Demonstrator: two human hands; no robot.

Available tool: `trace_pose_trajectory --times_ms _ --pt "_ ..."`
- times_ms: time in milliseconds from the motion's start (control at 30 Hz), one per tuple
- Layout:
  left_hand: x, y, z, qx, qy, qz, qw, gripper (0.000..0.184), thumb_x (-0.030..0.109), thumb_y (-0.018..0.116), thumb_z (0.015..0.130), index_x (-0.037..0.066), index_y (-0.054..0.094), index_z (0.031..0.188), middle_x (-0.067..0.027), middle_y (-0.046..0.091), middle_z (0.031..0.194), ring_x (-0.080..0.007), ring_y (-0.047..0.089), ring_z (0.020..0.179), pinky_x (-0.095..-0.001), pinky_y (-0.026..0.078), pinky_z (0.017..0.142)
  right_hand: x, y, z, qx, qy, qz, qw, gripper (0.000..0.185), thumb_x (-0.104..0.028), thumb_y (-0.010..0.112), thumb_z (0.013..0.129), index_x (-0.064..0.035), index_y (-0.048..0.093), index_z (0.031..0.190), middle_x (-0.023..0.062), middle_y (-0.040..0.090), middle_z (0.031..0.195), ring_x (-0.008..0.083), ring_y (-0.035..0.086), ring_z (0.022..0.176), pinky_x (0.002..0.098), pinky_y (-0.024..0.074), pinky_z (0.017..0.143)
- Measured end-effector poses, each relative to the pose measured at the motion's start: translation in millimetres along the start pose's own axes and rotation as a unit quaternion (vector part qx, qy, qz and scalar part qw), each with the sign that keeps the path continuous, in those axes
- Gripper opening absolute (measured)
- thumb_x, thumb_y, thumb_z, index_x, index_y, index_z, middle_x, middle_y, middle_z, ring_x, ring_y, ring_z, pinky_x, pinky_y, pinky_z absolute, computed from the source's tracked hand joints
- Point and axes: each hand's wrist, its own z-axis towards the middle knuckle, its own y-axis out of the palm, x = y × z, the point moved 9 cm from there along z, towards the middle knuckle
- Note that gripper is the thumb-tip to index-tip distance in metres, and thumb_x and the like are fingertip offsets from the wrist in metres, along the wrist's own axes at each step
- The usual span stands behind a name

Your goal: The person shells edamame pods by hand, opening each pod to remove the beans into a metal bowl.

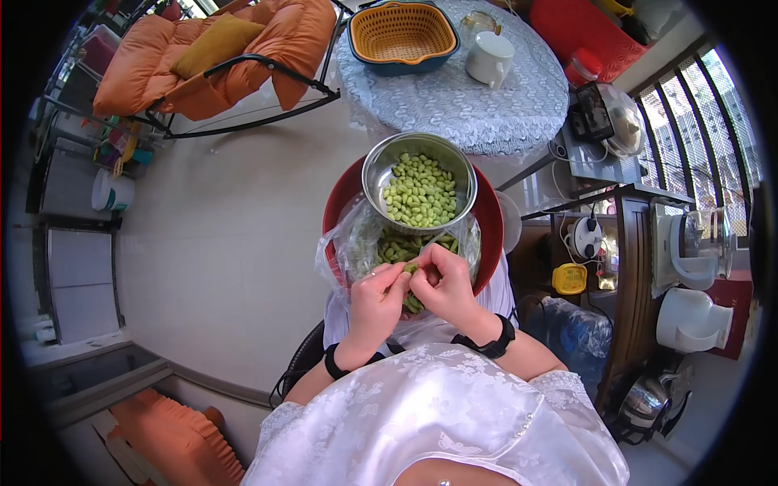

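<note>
My left hand and my right hand meet above a red basin, both closed with fingertips pinching one green bean pod. Most of the pod is hidden by the fingers. Just beyond them a metal bowl of shelled green beans sits at the basin's far side. Below the bowl, more unshelled pods lie in a clear plastic bag inside the basin. My forearms partly cover the near side of the bag.
Ahead stands a table with a lace cloth, bearing an orange basket in a blue one and a white lidded mug. An orange cushioned rocking chair is at far left. A wooden cabinet with appliances stands close on my right.
</note>
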Motion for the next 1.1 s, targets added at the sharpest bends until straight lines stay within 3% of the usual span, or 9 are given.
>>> trace_pose_trajectory --times_ms 33,100,267,367,433,533,633,900,1100 --pt "-1 0 0 0.004 -0.001 -0.004 1.0 0.016 0.001 0.064 0.091 -0.006 0.07 0.105 -0.0154 0.066 0.081 -0.0229 0.063 0.067 -0.0326 0.049 0.062 0 1 1 -0.001 0.0 0.0 1.0 0.01 -0.001 0.067 0.08 0.0016 0.058 0.083 0.0039 0.054 0.067 0.0071 0.045 0.051 0.0261 0.036 0.046" --pt "-1 0 1 -0.002 -0.005 0.006 1.0 0.016 0.003 0.063 0.092 -0.006 0.069 0.105 -0.0152 0.066 0.081 -0.023 0.063 0.067 -0.0326 0.048 0.062 -2 0 2 0.01 -0.018 -0.005 1.0 0.005 0.001 0.064 0.084 0.0003 0.059 0.082 -0.0052 0.054 0.065 -0.001 0.04 0.055 0.0199 0.0311 0.047" --pt "-21 3 0 -0.024 -0.09 -0.062 0.994 0.017 0.007 0.059 0.096 -0.004 0.069 0.105 -0.0143 0.065 0.08 -0.023 0.063 0.067 -0.0325 0.048 0.062 9 3 2 -0.018 0.029 0.025 0.999 0.005 -0.001 0.065 0.083 0.0007 0.06 0.083 -0.002 0.056 0.065 0.0009 0.042 0.054 0.0215 0.0336 0.047" --pt "-26 4 2 -0.033 -0.084 -0.06 0.994 0.019 0.01 0.057 0.098 -0.003 0.07 0.105 -0.0115 0.066 0.08 -0.0193 0.063 0.069 -0.0306 0.048 0.062 15 3 1 -0.03 0.054 0.03 0.998 0.009 -0.004 0.068 0.083 0.0008 0.061 0.084 0.0003 0.058 0.066 0.0031 0.043 0.053 0.0227 0.0362 0.048" --pt "-10 -2 6 -0.007 -0.006 0.064 0.998 0.018 0.008 0.059 0.098 -0.004 0.07 0.104 -0.0091 0.067 0.083 -0.0165 0.063 0.072 -0.0291 0.047 0.062 17 5 1 -0.035 0.07 0.046 0.996 0.012 -0.007 0.071 0.084 0.0006 0.062 0.085 -0.0005 0.059 0.068 0.003 0.044 0.055 0.022 0.0368 0.049" --pt "0 -9 8 0.025 0.058 0.044 0.997 0.015 0.005 0.063 0.094 -0.005 0.071 0.103 -0.0097 0.068 0.087 -0.0174 0.062 0.072 -0.0294 0.047 0.063 22 10 2 -0.043 0.097 0.107 0.989 0.015 -0.011 0.074 0.087 0.0006 0.065 0.089 -0.0013 0.063 0.075 0.0035 0.049 0.061 0.021 0.0411 0.054" --pt "-13 -10 8 0.03 0.031 0.022 0.999 0.013 0.002 0.066 0.091 -0.005 0.072 0.1 -0.0116 0.067 0.089 -0.0203 0.062 0.073 -0.0304 0.047 0.065 28 9 2 -0.035 0.083 0.149 0.985 0.015 -0.012 0.075 0.09 0.0011 0.068 0.093 -0.0011 0.065 0.082 0.0045 0.056 0.068 0.0219 0.0466 0.06" --pt "-15 -12 9 0.024 0.027 0.037 0.999 0.01 0.001 0.067 0.089 -0.005 0.072 0.093 -0.012 0.064 0.084 -0.0241 0.062 0.076 -0.0329 0.047 0.067 6 8 6 -0.088 -0.009 0.01 0.996 0.014 -0.002 0.071 0.086 0.0033 0.069 0.099 0.0089 0.066 0.085 0.0132 0.065 0.071 0.0271 0.0527 0.064" --pt "-18 -10 14 -0.042 0.028 0.091 0.995 0.014 0.009 0.065 0.09 -0.003 0.072 0.09 -0.0122 0.063 0.082 -0.0257 0.062 0.075 -0.0362 0.047 0.068 6 3 12 -0.176 -0.005 -0.03 0.984 0.012 -0.003 0.071 0.085 0.0031 0.07 0.096 0.0093 0.067 0.086 0.0138 0.065 0.071 0.0279 0.0523 0.063"
